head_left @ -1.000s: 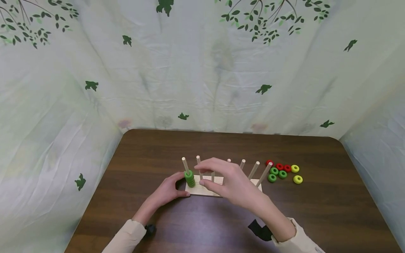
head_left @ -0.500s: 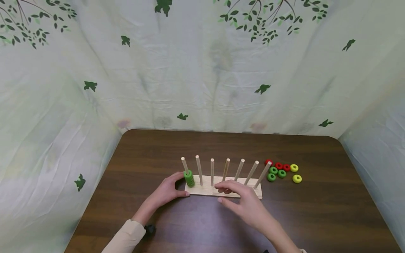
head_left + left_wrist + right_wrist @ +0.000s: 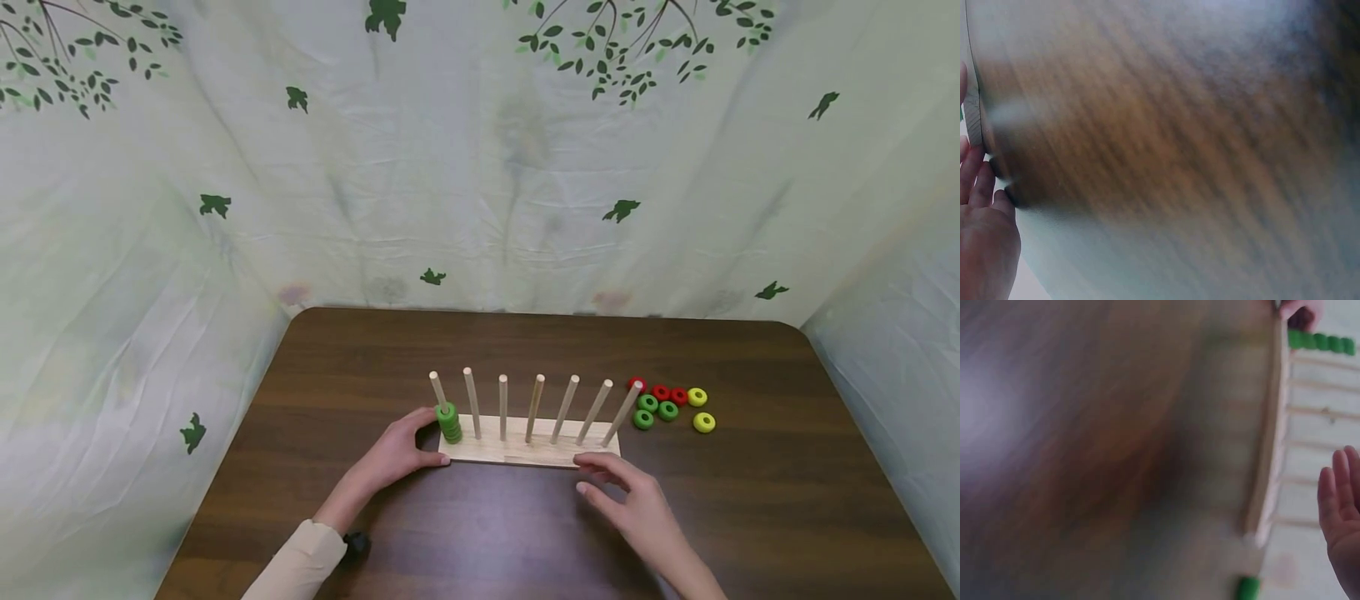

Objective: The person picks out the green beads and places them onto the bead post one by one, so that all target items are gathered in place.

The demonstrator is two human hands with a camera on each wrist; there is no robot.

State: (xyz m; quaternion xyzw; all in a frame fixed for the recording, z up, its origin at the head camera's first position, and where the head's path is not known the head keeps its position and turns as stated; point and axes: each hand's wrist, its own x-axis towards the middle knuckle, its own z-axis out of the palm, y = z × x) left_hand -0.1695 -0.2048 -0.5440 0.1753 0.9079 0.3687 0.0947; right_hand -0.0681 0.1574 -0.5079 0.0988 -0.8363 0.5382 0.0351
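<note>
A pale wooden peg board (image 3: 491, 451) with several upright pegs lies on the table. Its leftmost peg carries a stack of green rings (image 3: 450, 425); the other pegs are bare. My left hand (image 3: 396, 450) holds the board's left end, thumb at the front corner and fingers by the stack, partly hidden behind it. In the left wrist view that hand (image 3: 988, 240) shows at the board's edge. Off the board's front right corner hovers my right hand (image 3: 637, 504), fingers loosely bent and holding nothing. The right wrist view shows its fingers (image 3: 1329, 494) apart from the pegs.
To the right of the board lie loose green rings (image 3: 668, 411), red rings (image 3: 661, 393) and yellow rings (image 3: 704, 422). The dark wooden table (image 3: 375, 350) meets a pale leaf-printed curtain (image 3: 480, 167) at its back edge.
My right hand has moved from the left pegs down and rightward to the board's front right corner, uncovering the middle pegs. The left hand stays at the board's left end.
</note>
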